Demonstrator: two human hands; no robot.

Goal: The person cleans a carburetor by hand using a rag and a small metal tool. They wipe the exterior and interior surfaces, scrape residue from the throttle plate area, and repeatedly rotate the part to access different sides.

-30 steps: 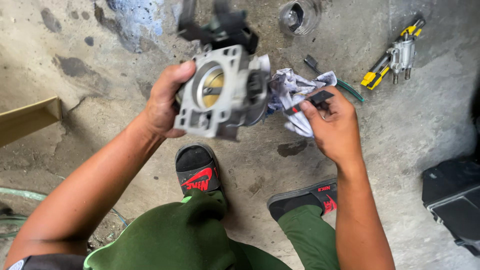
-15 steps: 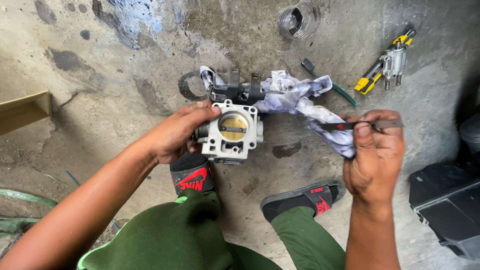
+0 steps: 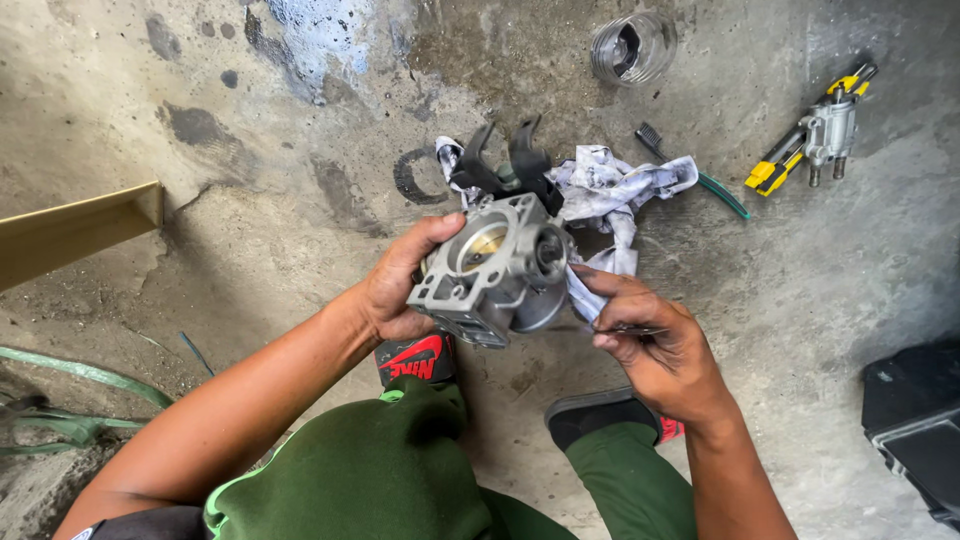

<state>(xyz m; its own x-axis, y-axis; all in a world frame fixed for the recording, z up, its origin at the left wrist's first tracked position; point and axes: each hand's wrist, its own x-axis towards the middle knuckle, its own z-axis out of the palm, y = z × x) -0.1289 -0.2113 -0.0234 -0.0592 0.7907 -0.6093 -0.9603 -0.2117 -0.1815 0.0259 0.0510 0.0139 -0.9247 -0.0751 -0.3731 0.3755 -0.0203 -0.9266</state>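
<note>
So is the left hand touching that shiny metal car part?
Touching. The head view shows the left hand wrapped around the side of the metal part, thumb pressed on its upper edge, holding it up off the concrete floor.

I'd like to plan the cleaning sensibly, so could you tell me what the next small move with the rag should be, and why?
Probably draw the rag in against the metal throttle body and wipe its side. The left hand has the body in its grip, bore tilted up, while the right hand pinches the cloth beside the housing, with most of the rag bunched loosely behind it.
</note>
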